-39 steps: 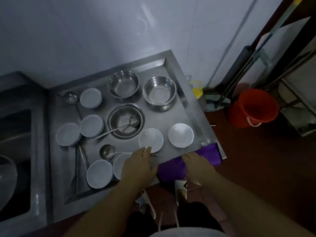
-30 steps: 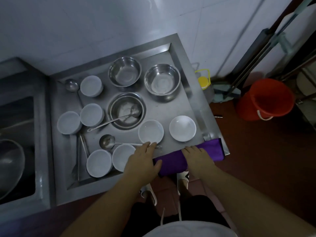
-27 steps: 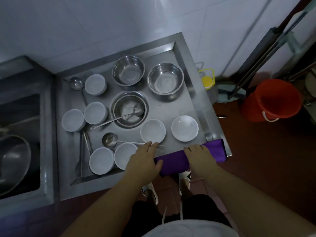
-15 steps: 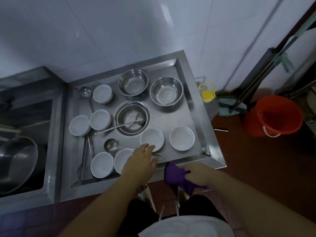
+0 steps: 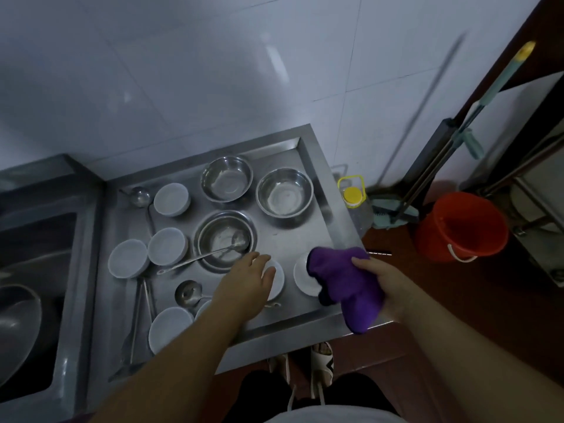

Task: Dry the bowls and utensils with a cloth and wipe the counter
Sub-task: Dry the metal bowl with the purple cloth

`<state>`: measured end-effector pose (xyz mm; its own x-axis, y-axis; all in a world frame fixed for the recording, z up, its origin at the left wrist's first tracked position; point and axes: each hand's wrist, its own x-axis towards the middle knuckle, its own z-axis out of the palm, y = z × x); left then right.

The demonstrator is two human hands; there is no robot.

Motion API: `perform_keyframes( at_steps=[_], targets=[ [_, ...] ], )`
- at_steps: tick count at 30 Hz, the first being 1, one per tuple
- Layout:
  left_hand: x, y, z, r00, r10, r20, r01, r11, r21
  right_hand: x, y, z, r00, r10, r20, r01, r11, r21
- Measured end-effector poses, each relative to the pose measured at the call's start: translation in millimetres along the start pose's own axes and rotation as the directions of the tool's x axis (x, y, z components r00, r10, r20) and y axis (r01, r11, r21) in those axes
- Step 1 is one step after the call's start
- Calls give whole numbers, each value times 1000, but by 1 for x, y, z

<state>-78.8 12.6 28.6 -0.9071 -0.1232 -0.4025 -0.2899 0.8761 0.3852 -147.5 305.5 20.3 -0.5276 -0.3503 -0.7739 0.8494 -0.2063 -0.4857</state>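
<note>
Starting at the left, a sink holds a big steel basin. Beside it the steel counter carries white bowls turned rim-down along its left part, with chopsticks and two ladles among them. Three steel bowls sit toward the back and middle; the middle one has a long spoon lying in it, its handle running out over the rim to the left. The left hand reaches over an upright white bowl near the front, fingers straight and relaxed, gripping nothing; whether it touches the bowl I cannot tell. Just right of that, another white bowl is partly covered by the purple cloth, which the right hand holds bunched in curled fingers above the counter's front right corner. On the floor further right stand a yellow-capped bottle, a mop and a red bucket.
</note>
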Motion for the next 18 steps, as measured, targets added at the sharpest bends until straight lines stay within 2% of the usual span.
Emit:
perform_keyframes(
  at_steps=[6, 13, 18],
  targets=[
    [55, -17, -17, 999, 26, 38, -25, 1000, -15, 30, -30, 37, 995, -101, -4, 97, 948, 303],
    [124, -38, -32, 997, -23, 74, 27, 999, -47, 82, -42, 59, 976, -171, -137, 214, 879, 427],
    [172, -44, -28, 986, -122, 113, 141, 974, -178, 114, -48, 65, 957, -164, -240, 261, 850, 457]
  ],
)
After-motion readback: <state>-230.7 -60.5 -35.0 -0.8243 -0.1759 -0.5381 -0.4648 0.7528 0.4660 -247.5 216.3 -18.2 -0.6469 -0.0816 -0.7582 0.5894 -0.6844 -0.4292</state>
